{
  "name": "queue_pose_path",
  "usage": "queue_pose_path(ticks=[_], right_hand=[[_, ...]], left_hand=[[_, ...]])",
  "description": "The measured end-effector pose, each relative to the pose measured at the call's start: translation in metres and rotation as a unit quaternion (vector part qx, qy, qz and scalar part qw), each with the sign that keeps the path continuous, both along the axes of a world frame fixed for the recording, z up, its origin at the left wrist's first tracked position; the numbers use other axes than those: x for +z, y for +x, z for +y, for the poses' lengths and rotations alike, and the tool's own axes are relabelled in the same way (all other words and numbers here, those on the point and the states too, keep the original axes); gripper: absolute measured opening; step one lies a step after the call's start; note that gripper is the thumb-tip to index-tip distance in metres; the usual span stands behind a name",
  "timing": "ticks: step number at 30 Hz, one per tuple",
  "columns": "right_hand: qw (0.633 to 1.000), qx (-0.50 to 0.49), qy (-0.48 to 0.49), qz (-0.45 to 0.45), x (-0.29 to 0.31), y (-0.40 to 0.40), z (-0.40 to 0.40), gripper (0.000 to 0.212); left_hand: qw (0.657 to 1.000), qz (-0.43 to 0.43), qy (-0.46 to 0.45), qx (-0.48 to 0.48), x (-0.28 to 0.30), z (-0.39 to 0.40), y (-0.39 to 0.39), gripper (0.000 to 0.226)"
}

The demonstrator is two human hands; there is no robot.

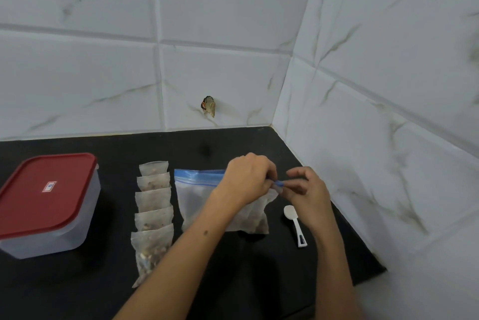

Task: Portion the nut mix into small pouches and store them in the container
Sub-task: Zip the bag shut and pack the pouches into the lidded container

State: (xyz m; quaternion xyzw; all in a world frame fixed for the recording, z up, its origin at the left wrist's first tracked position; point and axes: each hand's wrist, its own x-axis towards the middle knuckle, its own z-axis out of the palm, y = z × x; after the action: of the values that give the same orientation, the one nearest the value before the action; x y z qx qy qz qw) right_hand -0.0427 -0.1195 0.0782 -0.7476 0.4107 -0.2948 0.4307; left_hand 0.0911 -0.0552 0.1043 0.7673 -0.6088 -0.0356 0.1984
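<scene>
Five filled pouches (153,216) lie in a row on the black surface (90,280), beside the lidded container (46,203). Both hands, left (246,179) and right (308,190), pinch the blue zip edge of the zip bag (202,197) of nut mix. Storing the pouches seems still to come.

A home kitchen corner, by the look of it: a black countertop (77,291) across the lower frame meets white marble-patterned wall tiles (103,60), with a red-lidded plastic food container (46,203) at lower left and a white plastic spoon (295,223) toward lower right.
</scene>
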Motion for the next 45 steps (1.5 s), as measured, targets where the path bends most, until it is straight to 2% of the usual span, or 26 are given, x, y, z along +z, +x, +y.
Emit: queue_pose_path(ticks=[1, 2, 5, 6, 9, 11, 15, 19, 20, 22, 24, 25, 29, 33, 36, 38, 39, 41, 43, 45], right_hand=[[0.999, 0.002, 0.047, -0.014, -0.004, -0.003, -0.002, 0.038], [0.997, 0.004, 0.076, 0.009, -0.008, -0.005, -0.004, 0.043], [0.966, 0.033, 0.081, 0.242, -0.035, -0.002, -0.007, 0.054], [0.955, 0.044, 0.086, 0.281, -0.046, 0.002, -0.006, 0.051], [0.958, 0.039, 0.1, 0.267, -0.071, 0.011, -0.002, 0.026], [0.961, 0.031, 0.089, 0.26, -0.08, 0.014, -0.002, 0.017], [0.968, 0.0, 0.09, 0.233, -0.085, 0.018, -0.005, 0.017], [0.955, 0.02, 0.08, 0.285, -0.078, 0.015, -0.006, 0.015], [0.966, 0.006, 0.064, 0.25, -0.072, 0.014, -0.006, 0.019], [0.994, -0.046, 0.075, 0.063, -0.052, 0.012, -0.003, 0.026], [0.985, -0.058, 0.097, -0.131, -0.028, 0.013, 0.0, 0.027], [0.981, -0.047, 0.09, -0.168, -0.018, 0.013, 0.0, 0.026], [0.983, -0.001, 0.06, -0.173, -0.003, 0.01, 0.002, 0.017], [0.986, -0.002, 0.047, -0.159, -0.006, 0.011, -0.002, 0.015], [0.981, -0.033, 0.065, -0.177, -0.007, 0.013, -0.004, 0.015], [0.975, -0.051, 0.085, -0.198, -0.008, 0.012, -0.006, 0.016], [0.972, -0.061, 0.094, -0.209, -0.008, 0.011, -0.007, 0.016], [0.965, -0.074, 0.113, -0.227, -0.01, 0.009, -0.008, 0.016], [0.96, -0.074, 0.13, -0.236, -0.013, 0.011, -0.008, 0.018], [0.958, -0.076, 0.14, -0.237, -0.017, 0.014, -0.008, 0.019]], left_hand=[[1.0, 0.013, -0.005, -0.003, 0.0, -0.001, 0.0, 0.014], [0.999, 0.03, -0.012, -0.004, -0.001, -0.001, 0.0, 0.013], [0.997, 0.071, -0.024, -0.003, -0.004, -0.001, 0.0, 0.008], [0.997, 0.077, -0.024, -0.006, -0.005, 0.0, 0.001, 0.008], [0.995, 0.092, -0.023, -0.02, -0.004, 0.001, 0.004, 0.007], [0.994, 0.104, -0.031, -0.023, -0.003, 0.003, 0.007, 0.008], [0.991, 0.122, -0.061, -0.006, -0.002, 0.004, 0.016, 0.009], [0.986, 0.157, -0.052, -0.006, -0.005, 0.004, 0.017, 0.005], [0.986, 0.161, -0.049, -0.007, -0.004, 0.004, 0.016, 0.005], [0.985, 0.164, -0.047, -0.006, -0.003, 0.003, 0.016, 0.006], [0.985, 0.162, -0.054, -0.002, -0.003, 0.003, 0.017, 0.009], [0.985, 0.16, -0.057, 0.001, -0.003, 0.003, 0.017, 0.01], [0.985, 0.165, -0.052, 0.001, -0.004, 0.004, 0.016, 0.015], [0.989, 0.141, -0.048, 0.003, 0.001, 0.014, 0.02, 0.023], [0.993, 0.091, -0.02, 0.068, 0.003, 0.035, 0.036, 0.059], [0.986, 0.111, 0.017, 0.125, -0.001, 0.051, 0.049, 0.073], [0.979, 0.134, 0.032, 0.148, -0.005, 0.057, 0.056, 0.073], [0.965, 0.198, 0.031, 0.167, -0.012, 0.065, 0.069, 0.055], [0.95, 0.274, 0.002, 0.151, -0.018, 0.071, 0.078, 0.033], [0.922, 0.364, -0.038, 0.124, -0.023, 0.075, 0.084, 0.027]])
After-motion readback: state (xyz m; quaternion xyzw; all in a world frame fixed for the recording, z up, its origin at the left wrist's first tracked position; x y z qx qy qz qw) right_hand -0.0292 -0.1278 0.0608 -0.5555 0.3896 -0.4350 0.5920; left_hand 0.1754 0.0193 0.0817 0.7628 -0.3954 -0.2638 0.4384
